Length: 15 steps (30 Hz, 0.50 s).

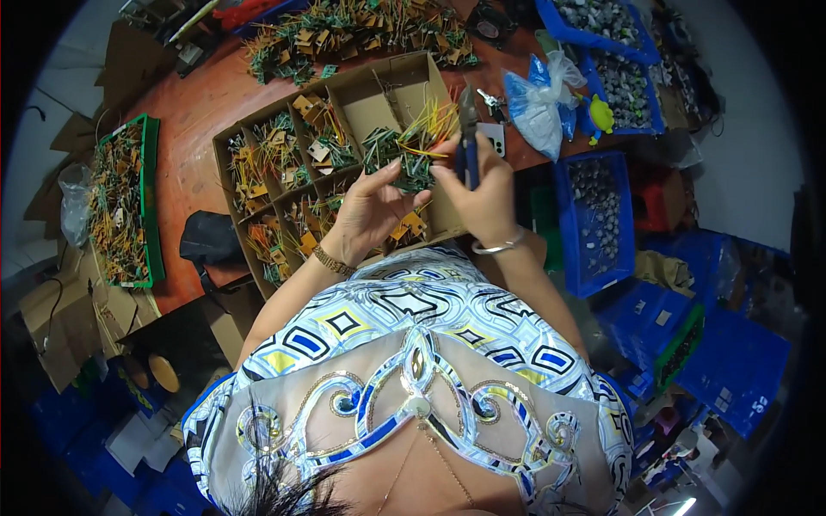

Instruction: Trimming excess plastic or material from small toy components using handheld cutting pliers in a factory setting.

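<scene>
My left hand (372, 209) is closed on a bunch of small green circuit boards (416, 178) with yellow and orange wires (436, 123) fanning out toward the upper right. My right hand (484, 196) grips a pair of pliers (470, 138) with dark blue handles, jaws pointing away from me. Its thumb and fingertips are close to the wires; whether they also pinch any is too small to tell. Under both hands lies a divided cardboard box (365, 110), several of its compartments filled with wired boards (274, 148). My hands hide part of its right side.
A green tray (151, 202) of wired boards stands at the left, and a large heap of them (353, 39) lies at the back. To the right are keys (491, 101), a plastic bag (540, 107), a yellow toy (600, 116) and a blue tray of small parts (594, 279).
</scene>
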### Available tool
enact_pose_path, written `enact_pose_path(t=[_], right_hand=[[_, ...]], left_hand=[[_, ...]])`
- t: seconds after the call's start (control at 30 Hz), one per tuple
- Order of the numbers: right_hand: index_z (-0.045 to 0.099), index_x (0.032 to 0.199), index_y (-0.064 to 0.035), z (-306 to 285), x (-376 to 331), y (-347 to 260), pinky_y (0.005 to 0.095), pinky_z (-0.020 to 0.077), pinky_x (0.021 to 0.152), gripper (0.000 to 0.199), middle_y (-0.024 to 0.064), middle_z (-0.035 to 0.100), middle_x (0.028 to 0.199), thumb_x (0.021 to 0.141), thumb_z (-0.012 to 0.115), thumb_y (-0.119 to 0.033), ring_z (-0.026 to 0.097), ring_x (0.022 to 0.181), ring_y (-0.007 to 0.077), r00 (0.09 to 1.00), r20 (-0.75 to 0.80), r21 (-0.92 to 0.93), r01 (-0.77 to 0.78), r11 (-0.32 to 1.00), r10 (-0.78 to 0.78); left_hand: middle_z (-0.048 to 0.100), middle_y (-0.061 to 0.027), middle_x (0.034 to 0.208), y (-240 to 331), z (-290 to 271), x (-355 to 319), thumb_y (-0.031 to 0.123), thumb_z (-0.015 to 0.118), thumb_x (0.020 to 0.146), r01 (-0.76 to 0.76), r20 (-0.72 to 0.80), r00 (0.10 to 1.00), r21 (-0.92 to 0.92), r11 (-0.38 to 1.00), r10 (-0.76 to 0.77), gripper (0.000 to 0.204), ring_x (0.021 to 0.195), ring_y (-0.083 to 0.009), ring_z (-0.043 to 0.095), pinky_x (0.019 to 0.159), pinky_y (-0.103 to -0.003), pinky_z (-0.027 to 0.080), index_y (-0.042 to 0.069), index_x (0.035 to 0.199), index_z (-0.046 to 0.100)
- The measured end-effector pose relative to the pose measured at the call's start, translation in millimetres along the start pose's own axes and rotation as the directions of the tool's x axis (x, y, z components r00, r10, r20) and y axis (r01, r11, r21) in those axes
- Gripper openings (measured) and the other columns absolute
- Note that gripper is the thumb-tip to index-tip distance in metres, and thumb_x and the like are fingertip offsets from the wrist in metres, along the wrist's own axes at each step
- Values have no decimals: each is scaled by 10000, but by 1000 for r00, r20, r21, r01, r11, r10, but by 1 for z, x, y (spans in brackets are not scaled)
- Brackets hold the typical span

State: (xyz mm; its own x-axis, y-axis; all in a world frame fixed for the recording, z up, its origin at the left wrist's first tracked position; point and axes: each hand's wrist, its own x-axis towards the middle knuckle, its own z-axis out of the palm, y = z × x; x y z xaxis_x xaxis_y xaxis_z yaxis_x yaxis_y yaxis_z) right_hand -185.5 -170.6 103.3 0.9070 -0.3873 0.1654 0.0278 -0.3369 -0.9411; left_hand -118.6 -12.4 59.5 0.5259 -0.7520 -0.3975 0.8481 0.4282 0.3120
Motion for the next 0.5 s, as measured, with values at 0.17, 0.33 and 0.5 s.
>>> enact_pose_path(t=[0.17, 0.33, 0.5], right_hand=[[558, 904, -44, 23, -1, 17, 260, 466, 564, 210, 34, 626, 742, 758, 706, -7, 602, 619, 108, 991, -135, -35, -11, 999, 6], [541, 912, -37, 28, 0, 26, 290, 481, 568, 252, 66, 604, 720, 736, 719, -5, 629, 625, 164, 972, -165, -222, 130, 966, -169], [539, 956, -37, 24, 2, 27, 289, 481, 575, 289, 70, 597, 719, 732, 717, -1, 608, 599, 175, 979, -155, -233, 96, 968, -135]], left_hand=[[589, -67, 1199, -6, 4, 0, 245, 598, 921, -99, 57, 994, 222, 970, 89, 393, 1080, -201, 591, 891, -439, 540, 100, 1258, 457], [551, -114, 1244, 6, 22, 3, 319, 615, 912, 48, -36, 998, -259, 965, -59, 390, 1175, -237, 526, 971, -516, 471, 99, 1209, 491], [555, -133, 1233, 3, 10, 10, 327, 609, 913, 18, -68, 997, -246, 969, -36, 364, 1165, -251, 532, 1002, -538, 435, 82, 1169, 524]])
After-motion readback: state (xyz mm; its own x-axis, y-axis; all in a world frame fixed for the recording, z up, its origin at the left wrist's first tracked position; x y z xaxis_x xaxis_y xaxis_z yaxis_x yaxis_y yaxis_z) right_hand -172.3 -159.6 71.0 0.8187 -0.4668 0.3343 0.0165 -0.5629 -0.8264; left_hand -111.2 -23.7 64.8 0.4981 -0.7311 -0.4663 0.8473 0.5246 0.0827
